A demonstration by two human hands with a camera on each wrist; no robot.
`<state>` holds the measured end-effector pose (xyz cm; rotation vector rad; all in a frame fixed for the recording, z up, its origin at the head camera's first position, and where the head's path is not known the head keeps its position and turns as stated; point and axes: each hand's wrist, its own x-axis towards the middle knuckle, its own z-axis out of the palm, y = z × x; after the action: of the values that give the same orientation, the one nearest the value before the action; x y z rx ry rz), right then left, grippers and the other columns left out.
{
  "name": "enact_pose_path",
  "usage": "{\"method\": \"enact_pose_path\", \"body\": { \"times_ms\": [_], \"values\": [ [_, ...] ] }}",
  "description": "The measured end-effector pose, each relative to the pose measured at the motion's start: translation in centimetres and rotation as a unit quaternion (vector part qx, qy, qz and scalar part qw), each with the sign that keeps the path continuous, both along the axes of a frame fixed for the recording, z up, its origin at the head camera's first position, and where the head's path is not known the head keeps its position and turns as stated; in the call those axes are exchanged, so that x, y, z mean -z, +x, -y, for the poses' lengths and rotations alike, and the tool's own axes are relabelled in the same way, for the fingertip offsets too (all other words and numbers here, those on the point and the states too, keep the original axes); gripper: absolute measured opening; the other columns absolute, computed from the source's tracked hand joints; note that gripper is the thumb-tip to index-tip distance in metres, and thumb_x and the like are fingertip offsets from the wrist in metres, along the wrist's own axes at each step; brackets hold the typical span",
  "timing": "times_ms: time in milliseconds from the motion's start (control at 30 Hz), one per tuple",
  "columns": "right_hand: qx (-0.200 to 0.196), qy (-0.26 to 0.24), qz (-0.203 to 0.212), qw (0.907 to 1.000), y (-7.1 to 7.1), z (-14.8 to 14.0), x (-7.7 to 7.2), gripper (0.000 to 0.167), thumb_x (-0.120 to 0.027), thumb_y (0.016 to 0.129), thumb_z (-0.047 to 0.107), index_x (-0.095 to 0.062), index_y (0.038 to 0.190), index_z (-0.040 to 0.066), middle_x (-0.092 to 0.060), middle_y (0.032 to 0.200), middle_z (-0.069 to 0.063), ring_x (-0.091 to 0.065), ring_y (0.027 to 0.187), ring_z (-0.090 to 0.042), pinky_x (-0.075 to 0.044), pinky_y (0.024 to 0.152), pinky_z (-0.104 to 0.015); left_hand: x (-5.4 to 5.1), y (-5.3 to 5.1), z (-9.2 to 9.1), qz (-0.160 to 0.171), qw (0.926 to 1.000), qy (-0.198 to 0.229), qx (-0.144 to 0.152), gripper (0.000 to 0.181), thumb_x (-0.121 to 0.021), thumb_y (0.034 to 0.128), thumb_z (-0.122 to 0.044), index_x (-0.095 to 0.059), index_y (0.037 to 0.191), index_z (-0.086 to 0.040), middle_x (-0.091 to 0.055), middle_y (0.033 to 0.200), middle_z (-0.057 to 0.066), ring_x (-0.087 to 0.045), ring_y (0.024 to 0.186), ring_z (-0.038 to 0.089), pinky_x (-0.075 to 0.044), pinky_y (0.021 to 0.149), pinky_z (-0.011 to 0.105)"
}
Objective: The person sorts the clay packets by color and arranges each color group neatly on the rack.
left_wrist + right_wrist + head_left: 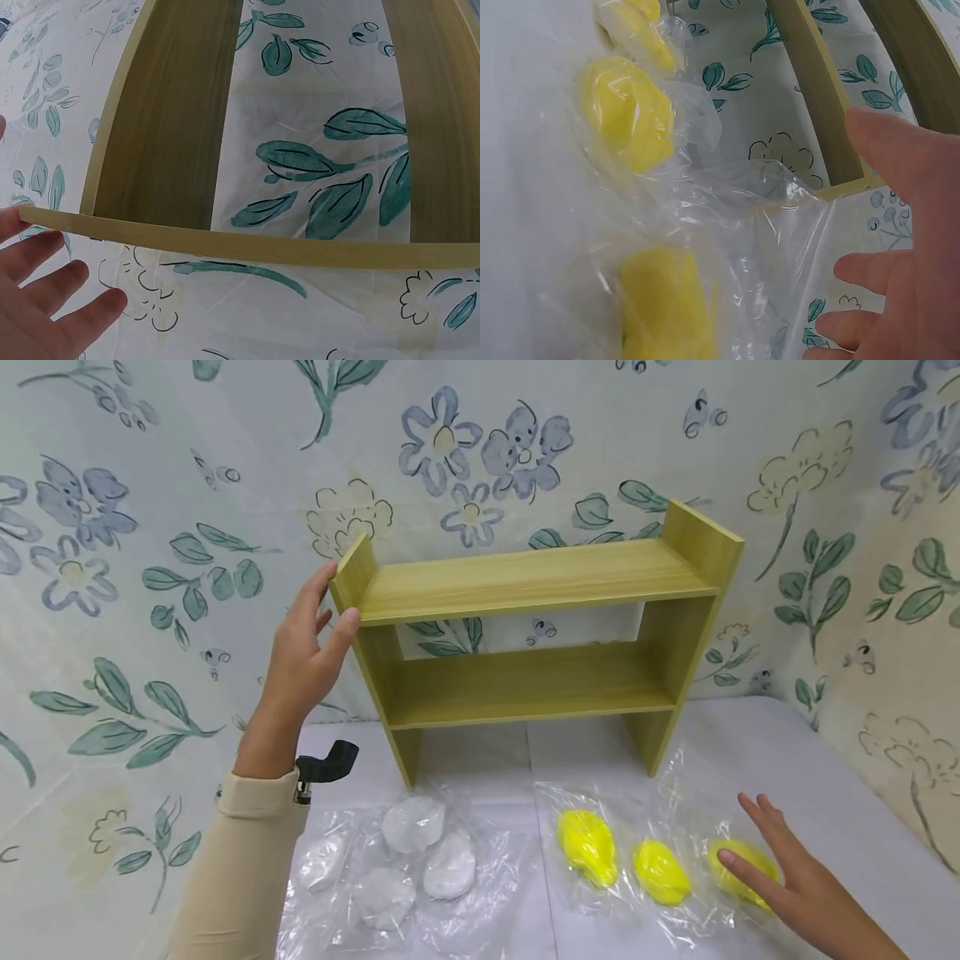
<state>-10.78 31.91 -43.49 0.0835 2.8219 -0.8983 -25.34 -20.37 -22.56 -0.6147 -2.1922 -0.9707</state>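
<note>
A two-tier wooden shelf (525,681) stands upright on the white table against the patterned cloth. My left hand (303,647) touches its left side panel near the top, fingers extended; in the left wrist view the fingers (75,289) lie along the panel's edge (225,244). Over the right-hand yellow lump (738,868) in clear plastic hovers my right hand (798,885), fingers spread and holding nothing. The right wrist view shows that hand (907,247) beside yellow lumps (630,112) in clear bags.
Several white lumps (450,864) in clear bags lie on the table at front left. Two more bagged yellow lumps (587,847) lie in front of the shelf's right half. Floral cloth (187,635) hangs behind and at the sides.
</note>
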Motion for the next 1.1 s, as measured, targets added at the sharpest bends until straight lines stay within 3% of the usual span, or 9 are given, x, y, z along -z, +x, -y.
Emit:
{"method": "enact_pose_path", "body": {
  "times_ms": [200, 400, 633, 800, 967, 1100],
  "values": [
    [0.008, 0.018, 0.027, 0.9995, -0.5, -0.6, 1.1, 0.099, -0.046, 0.091, 0.063, 0.007, 0.153, 0.007, 0.021, 0.149, -0.034, -0.001, 0.129, -0.066, -0.019, 0.081, -0.081, 0.8, -0.8, -0.6, -0.039, 0.9985, 0.035, 0.014, 0.055, -0.049, 0.0959, -0.029, -0.036, 0.148, -0.02, -0.036, 0.152, -0.007, -0.035, 0.137, 0.005, -0.039, 0.105, 0.049],
    [0.012, 0.022, 0.031, 0.9992, -0.5, -1.2, 1.9, 0.101, -0.048, 0.089, 0.065, 0.004, 0.154, 0.008, 0.02, 0.15, -0.033, -0.006, 0.127, -0.068, -0.021, 0.08, -0.081, 1.6, -1.5, -1.1, -0.07, 0.9967, 0.041, -0.002, 0.057, -0.049, 0.0934, -0.028, -0.034, 0.148, -0.02, -0.036, 0.152, -0.01, -0.036, 0.137, 0.007, -0.033, 0.11, 0.043],
    [-0.01, 0.027, 0.002, 0.9996, -0.4, -1.7, 3.4, 0.099, -0.054, 0.089, 0.061, -0.004, 0.155, 0.007, 0.016, 0.152, -0.032, -0.01, 0.128, -0.066, -0.022, 0.081, -0.081, 1.3, -0.1, -2.6, -0.113, 0.9903, 0.08, 0.012, 0.052, -0.047, 0.0895, -0.009, -0.039, 0.141, -0.002, -0.041, 0.15, 0.006, -0.046, 0.132, 0.024, -0.029, 0.113, 0.035],
    [-0.013, 0.03, 0.023, 0.9992, -0.5, -2.0, 4.2, 0.102, -0.055, 0.087, 0.062, -0.005, 0.154, 0.004, 0.015, 0.151, -0.033, -0.011, 0.127, -0.066, -0.022, 0.084, -0.079, 1.2, 0.7, -3.1, -0.135, 0.9871, 0.086, 0.004, 0.048, -0.046, 0.0885, 0.001, -0.04, 0.137, 0.004, -0.042, 0.148, 0.011, -0.052, 0.125, 0.034, -0.036, 0.109, 0.039],
    [-0.015, 0.032, 0.048, 0.9982, -0.6, -2.2, 4.7, 0.104, -0.06, 0.083, 0.063, -0.015, 0.152, -0.001, 0.012, 0.152, -0.034, -0.015, 0.127, -0.065, -0.024, 0.086, -0.078, 1.5, 0.6, -3.4, -0.137, 0.9841, 0.114, 0.002, 0.049, -0.045, 0.0876, 0.001, -0.042, 0.137, 0.003, -0.044, 0.148, 0.003, -0.054, 0.122, 0.034, -0.041, 0.104, 0.044],
    [-0.007, 0.03, 0.089, 0.9955, -0.5, -2.4, 5.1, 0.11, -0.061, 0.079, 0.067, -0.012, 0.153, 0.001, 0.008, 0.152, -0.035, -0.015, 0.127, -0.064, -0.024, 0.088, -0.077, 1.7, 0.5, -3.6, -0.136, 0.9819, 0.132, 0.0, 0.049, -0.044, 0.0866, 0.002, -0.043, 0.136, 0.002, -0.045, 0.147, -0.001, -0.055, 0.122, 0.032, -0.043, 0.103, 0.045]
  ]
}}
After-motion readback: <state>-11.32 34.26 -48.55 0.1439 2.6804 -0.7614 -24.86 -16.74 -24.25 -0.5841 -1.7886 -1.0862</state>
